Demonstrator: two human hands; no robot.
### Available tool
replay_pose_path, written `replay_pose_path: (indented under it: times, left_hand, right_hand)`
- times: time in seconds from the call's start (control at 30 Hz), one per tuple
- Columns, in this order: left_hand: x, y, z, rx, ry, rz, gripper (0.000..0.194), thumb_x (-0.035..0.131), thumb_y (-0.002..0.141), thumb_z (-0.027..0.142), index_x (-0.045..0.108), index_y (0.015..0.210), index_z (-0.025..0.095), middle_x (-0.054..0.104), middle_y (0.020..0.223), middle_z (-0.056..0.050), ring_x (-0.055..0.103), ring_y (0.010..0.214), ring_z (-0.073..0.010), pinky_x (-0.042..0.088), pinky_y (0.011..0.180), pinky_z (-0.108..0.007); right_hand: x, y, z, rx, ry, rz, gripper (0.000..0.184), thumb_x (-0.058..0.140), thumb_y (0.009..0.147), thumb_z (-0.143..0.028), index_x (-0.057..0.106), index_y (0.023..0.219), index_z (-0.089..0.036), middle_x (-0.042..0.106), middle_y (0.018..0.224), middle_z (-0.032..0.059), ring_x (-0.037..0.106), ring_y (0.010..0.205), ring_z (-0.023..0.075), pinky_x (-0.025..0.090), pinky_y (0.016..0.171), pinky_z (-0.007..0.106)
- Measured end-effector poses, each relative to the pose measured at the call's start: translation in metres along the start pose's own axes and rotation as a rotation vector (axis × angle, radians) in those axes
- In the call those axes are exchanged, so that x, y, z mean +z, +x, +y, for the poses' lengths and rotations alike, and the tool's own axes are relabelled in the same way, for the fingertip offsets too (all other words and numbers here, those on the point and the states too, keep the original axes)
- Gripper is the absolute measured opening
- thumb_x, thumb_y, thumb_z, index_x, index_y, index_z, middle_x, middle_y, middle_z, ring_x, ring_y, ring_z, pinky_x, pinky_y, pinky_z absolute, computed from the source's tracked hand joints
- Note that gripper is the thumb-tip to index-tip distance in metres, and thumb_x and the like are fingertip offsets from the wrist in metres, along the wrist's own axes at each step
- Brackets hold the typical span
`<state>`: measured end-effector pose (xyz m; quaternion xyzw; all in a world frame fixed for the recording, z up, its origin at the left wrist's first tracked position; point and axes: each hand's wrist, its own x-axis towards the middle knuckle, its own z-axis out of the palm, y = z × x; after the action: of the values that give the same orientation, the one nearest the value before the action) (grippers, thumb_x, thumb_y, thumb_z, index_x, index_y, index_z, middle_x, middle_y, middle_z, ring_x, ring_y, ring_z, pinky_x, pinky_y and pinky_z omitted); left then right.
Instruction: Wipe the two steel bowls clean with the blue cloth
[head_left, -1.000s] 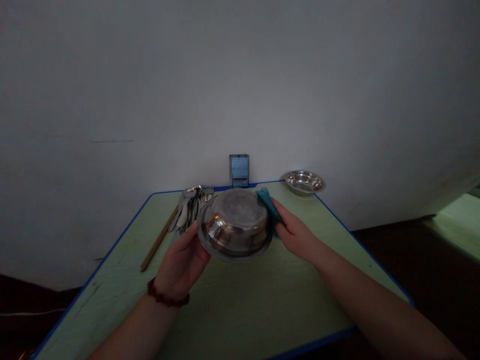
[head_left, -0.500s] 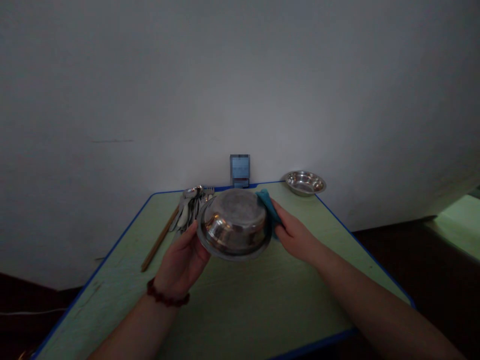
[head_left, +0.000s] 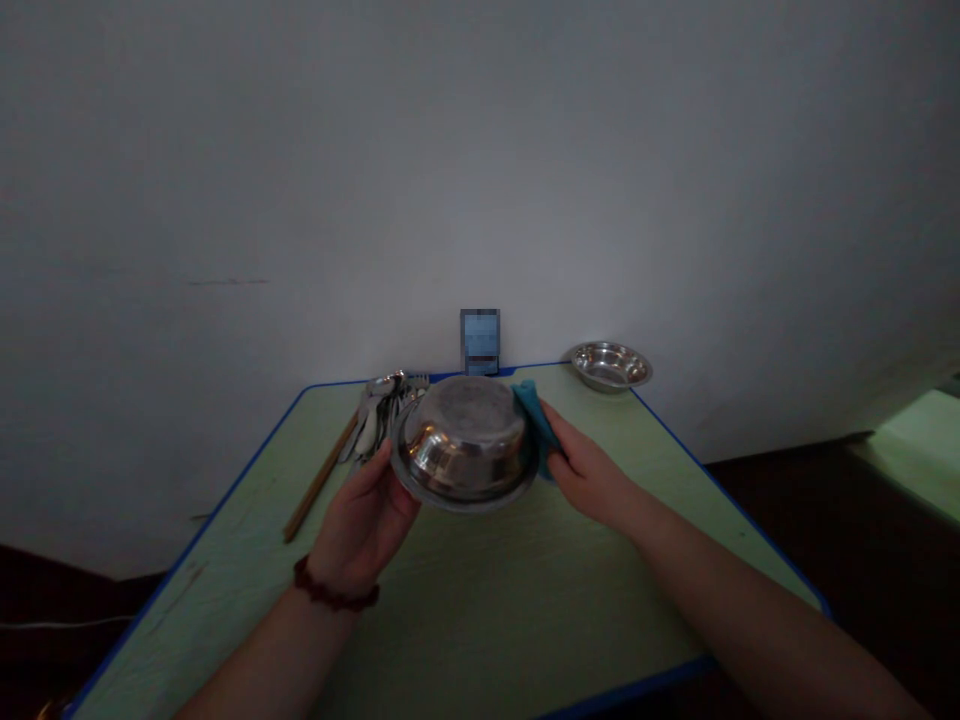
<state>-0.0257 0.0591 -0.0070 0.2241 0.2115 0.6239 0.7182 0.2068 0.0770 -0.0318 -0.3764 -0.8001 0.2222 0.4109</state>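
A shiny metal bowl (head_left: 469, 445) is held above the table, its underside turned up and tilted toward me. My left hand (head_left: 367, 515), with a dark red beaded bracelet on its wrist, grips the bowl's left rim, thumb on the outside. On the opposite side my right hand (head_left: 585, 465) is closed on a teal cloth (head_left: 534, 415) pressed against the bowl's right side. The right fingertips are hidden behind the cloth and the bowl.
Several metal spoons and forks (head_left: 379, 410) lie in a pile at the back left, with wooden chopsticks (head_left: 322, 480) beside them. A second metal bowl (head_left: 611, 367) stands at the back right corner. A phone-like screen (head_left: 480, 342) leans against the wall (head_left: 480, 180). The green table (head_left: 465, 620) has blue edges.
The bowl has shifted very slightly up and left, its near rim tipping a little. Both hands keep their grip in almost the same places.
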Motion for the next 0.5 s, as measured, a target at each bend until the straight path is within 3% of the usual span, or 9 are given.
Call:
replay_pose_path:
  times: [0.5]
  left_hand:
    - [-0.0027,0.0019,-0.0008,-0.002,-0.037,-0.034,0.046,0.021,0.092,0.010,0.058,0.118,0.019,0.074,0.091,-0.005,0.069,0.084,-0.0114,0.051,0.083,-0.019]
  right_hand:
    - [-0.0009,-0.0002,-0.0051,0.009,-0.016,-0.011,0.068,0.036,0.079,-0.006,0.018,0.143,-0.020,0.029,0.145,0.0062,0.026,0.133,0.0194,0.021,0.110,0.043]
